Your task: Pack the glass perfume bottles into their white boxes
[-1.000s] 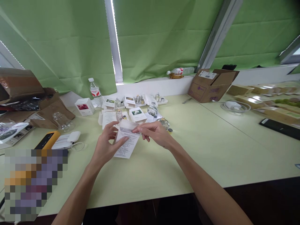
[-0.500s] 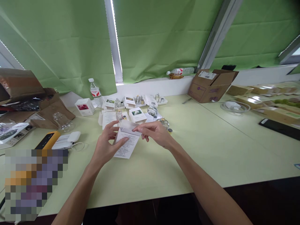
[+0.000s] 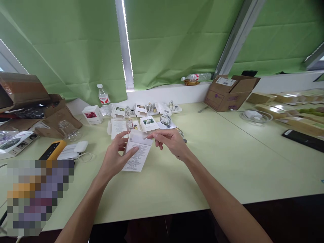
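Observation:
A small white carton with lines of printed text on its side is tilted over the near part of the table. My left hand is closed around it, thumb across the printed face and fingers behind the left side. At its upper end a flap stands raised. The thumb and index finger of my right hand pinch the right edge of that flap. Just beyond lie a white box with a flower picture, a round glass bottle and another glass bottle, partly behind my right hand.
White boxes and small bottles in trays line the wall. A water bottle and a pink-flower box stand left of them. Cardboard boxes sit at both sides. A coiled white cable and black phone-like slab lie right.
The view has shifted slightly. My right fingertips have moved a little along the flap to its right edge; my left hand keeps the same hold on the carton.

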Available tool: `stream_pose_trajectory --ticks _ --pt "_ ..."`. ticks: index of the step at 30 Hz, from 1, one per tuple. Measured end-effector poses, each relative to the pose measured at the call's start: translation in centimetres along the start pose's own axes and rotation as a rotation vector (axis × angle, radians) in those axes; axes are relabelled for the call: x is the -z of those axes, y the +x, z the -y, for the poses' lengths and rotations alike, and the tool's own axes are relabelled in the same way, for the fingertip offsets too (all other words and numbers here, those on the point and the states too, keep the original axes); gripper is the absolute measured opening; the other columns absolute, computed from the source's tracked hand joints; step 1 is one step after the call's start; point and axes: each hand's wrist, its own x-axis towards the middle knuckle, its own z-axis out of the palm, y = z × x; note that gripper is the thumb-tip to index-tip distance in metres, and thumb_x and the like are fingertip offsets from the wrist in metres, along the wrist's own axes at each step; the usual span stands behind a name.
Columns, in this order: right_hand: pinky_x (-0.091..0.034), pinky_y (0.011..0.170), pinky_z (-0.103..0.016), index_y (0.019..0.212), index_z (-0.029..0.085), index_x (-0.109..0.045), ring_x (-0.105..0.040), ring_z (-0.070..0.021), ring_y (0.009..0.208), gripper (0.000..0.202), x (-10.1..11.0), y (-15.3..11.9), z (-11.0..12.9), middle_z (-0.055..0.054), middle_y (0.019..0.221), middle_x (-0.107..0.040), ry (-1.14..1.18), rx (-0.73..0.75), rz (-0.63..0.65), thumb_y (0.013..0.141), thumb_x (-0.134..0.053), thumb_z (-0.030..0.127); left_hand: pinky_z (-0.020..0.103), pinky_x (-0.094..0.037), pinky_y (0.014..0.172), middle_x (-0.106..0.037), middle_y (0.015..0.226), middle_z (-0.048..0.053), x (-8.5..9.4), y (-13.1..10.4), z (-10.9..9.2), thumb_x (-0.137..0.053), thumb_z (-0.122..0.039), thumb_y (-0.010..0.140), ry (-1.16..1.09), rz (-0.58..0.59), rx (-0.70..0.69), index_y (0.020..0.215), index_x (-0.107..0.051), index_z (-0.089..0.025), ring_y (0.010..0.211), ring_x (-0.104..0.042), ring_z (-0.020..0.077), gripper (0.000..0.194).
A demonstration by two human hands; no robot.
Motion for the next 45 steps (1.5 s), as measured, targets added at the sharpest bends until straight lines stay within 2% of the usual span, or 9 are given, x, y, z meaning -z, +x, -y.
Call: stream_pose_trajectory --ticks 9,14,18,23,28,33,37,41,45 --pt "-0.045 0.053 -0.026 0.086 0.018 -0.076 -0.053 -0.0122 0.059 0.031 0.2 0.3 -0.4 -0.003 0.065 -0.060 -0.018 -0.003 -0.099 0.088 -0.059 0.044 0.033 -0.054 0.060 -0.071 0.100 0.009 0.4 0.2 0.7 -0.061 -0.050 0.084 -0.117 0.227 0.222 0.135 -0.039 -0.025 0.078 -0.069 0.0233 0.062" --pt "-0.046 0.053 -0.026 0.081 0.018 -0.074 -0.053 -0.0116 0.060 0.032 0.1 0.3 -0.5 -0.005 0.078 -0.068 -0.038 -0.009 -0.081 0.088 -0.058 0.045 0.032 -0.053 0.060 -0.069 0.108 0.009 0.4 0.0 0.7 -0.060 -0.055 0.082 -0.092 0.356 0.376 0.138 -0.037 -0.026 0.082 -0.068 0.0237 0.067" --pt "-0.047 0.053 -0.026 0.082 0.018 -0.073 -0.055 -0.0118 0.062 0.034 0.0 0.3 -0.3 -0.006 0.091 -0.071 -0.062 -0.062 0.029 0.090 -0.055 0.046 0.029 -0.052 0.059 -0.063 0.120 0.009 0.4 0.1 1.3 -0.063 -0.057 0.080 0.010 0.319 0.383 0.139 -0.037 -0.029 0.079 -0.066 0.0202 0.070" --pt "-0.049 0.058 -0.025 0.075 0.017 -0.072 -0.058 -0.0125 0.064 0.043 -0.1 -0.1 0.1 -0.005 0.080 -0.071 -0.175 -0.191 0.370 0.091 -0.050 0.051 0.028 -0.051 0.056 -0.060 0.122 0.007 0.6 0.2 2.3 -0.062 -0.059 0.079 0.122 0.280 0.373 0.137 -0.040 -0.031 0.075 -0.064 0.0173 0.068" --pt "-0.050 0.062 -0.025 0.088 0.017 -0.073 -0.064 -0.0157 0.076 0.042 -0.6 -0.4 -0.5 -0.006 0.094 -0.072 -0.226 -0.283 0.617 0.089 -0.053 0.054 0.029 -0.052 0.060 -0.059 0.122 0.007 0.6 0.3 2.9 -0.062 -0.058 0.078 0.167 0.249 0.382 0.135 -0.044 -0.028 0.079 -0.064 0.0182 0.066" --pt "-0.046 0.061 -0.024 0.097 0.019 -0.073 -0.063 -0.0160 0.076 0.038 -1.2 -0.4 -0.8 -0.004 0.092 -0.071 -0.347 -0.207 0.615 0.089 -0.054 0.050 0.033 -0.053 0.076 -0.061 0.122 0.007 0.3 0.5 3.2 -0.060 -0.057 0.080 0.259 0.153 0.333 0.133 -0.046 -0.027 0.094 -0.064 0.0209 0.063" --pt "-0.048 0.073 -0.026 0.114 0.026 -0.070 -0.065 -0.0181 0.093 0.034 -1.1 -0.4 -0.8 -0.002 0.114 -0.070 -0.354 -0.127 0.633 0.089 -0.056 0.045 0.037 -0.050 0.084 -0.059 0.127 0.007 0.1 0.4 3.3 -0.057 -0.061 0.082 0.332 0.127 0.275 0.134 -0.045 -0.027 0.105 -0.061 0.0244 0.063" --pt "-0.050 0.079 -0.027 0.126 0.029 -0.062 -0.064 -0.0196 0.102 0.042 -0.8 -0.4 -1.0 -0.002 0.125 -0.065 -0.336 -0.150 0.647 0.088 -0.057 0.047 0.041 -0.044 0.098 -0.049 0.141 0.009 -0.1 0.3 3.5 -0.057 -0.065 0.080 0.409 0.123 0.192 0.138 -0.041 -0.026 0.127 -0.047 0.0298 0.072" --pt "-0.049 0.076 -0.028 0.118 0.027 -0.068 -0.064 -0.0189 0.096 0.035 -0.6 -0.3 -1.1 -0.002 0.115 -0.069 -0.324 -0.142 0.599 0.090 -0.056 0.044 0.045 -0.037 0.106 -0.038 0.149 0.010 -0.2 0.1 3.6 -0.059 -0.067 0.077 0.463 0.159 0.109 0.142 -0.034 -0.026 0.138 -0.034 0.0313 0.081"
